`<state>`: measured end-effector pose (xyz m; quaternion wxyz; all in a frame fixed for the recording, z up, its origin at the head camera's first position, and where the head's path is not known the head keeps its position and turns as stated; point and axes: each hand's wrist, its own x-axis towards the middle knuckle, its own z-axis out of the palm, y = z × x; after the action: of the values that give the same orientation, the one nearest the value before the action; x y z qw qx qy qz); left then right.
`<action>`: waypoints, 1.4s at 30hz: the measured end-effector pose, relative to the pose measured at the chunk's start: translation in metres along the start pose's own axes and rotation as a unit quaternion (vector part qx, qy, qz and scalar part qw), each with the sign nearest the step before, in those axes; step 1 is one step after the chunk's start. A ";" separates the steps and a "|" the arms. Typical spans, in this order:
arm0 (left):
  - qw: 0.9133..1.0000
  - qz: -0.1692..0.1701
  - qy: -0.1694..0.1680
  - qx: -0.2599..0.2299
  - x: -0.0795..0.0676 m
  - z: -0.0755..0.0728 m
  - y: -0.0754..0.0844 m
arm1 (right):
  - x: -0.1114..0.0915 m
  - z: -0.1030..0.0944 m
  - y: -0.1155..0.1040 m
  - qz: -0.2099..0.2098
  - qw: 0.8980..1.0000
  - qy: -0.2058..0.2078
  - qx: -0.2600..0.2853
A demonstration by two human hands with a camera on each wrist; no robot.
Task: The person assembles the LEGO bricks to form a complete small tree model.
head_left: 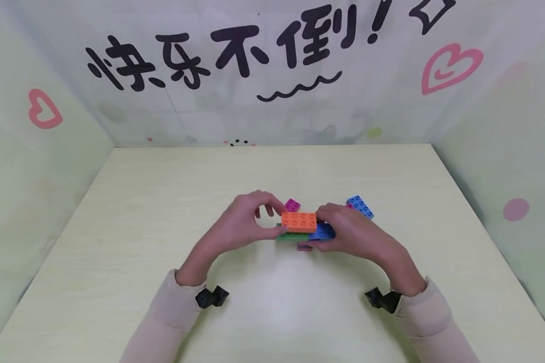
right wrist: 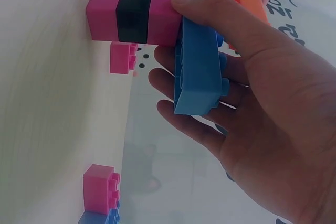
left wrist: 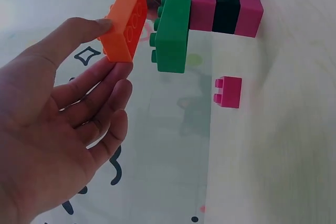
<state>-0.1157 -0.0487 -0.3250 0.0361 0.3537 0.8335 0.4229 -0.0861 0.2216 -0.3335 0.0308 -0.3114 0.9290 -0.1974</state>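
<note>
My left hand [head_left: 240,222] pinches an orange brick [head_left: 298,222] between thumb and fingers. In the left wrist view a gap shows between it and the studs of a green brick [left wrist: 174,30] below. Green and blue bricks sit side by side on a short column: a pink brick [left wrist: 202,9], a dark brick [left wrist: 226,10] and another pink brick [left wrist: 249,14] at the bottom. My right hand [head_left: 356,229] holds the blue brick [right wrist: 199,66], its thumb against the joint with the upper pink brick. Whether the column touches the table, I cannot tell.
Behind the hands, a small pink brick [head_left: 292,204] lies on the pale table [head_left: 272,322]. Further right is another blue brick [head_left: 360,206], with a pink brick [right wrist: 98,190] by it. Printed walls [head_left: 272,121] border the table at the back and sides.
</note>
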 end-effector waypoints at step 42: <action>0.997 -0.020 -0.032 0.062 -0.001 0.012 0.005 | -0.009 -0.025 0.001 0.002 0.996 0.016 0.087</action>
<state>-0.1080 -0.0392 -0.3285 0.0490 0.3516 0.8633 0.3586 -0.0837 0.2363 -0.3112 0.0432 -0.3026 0.9094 -0.2822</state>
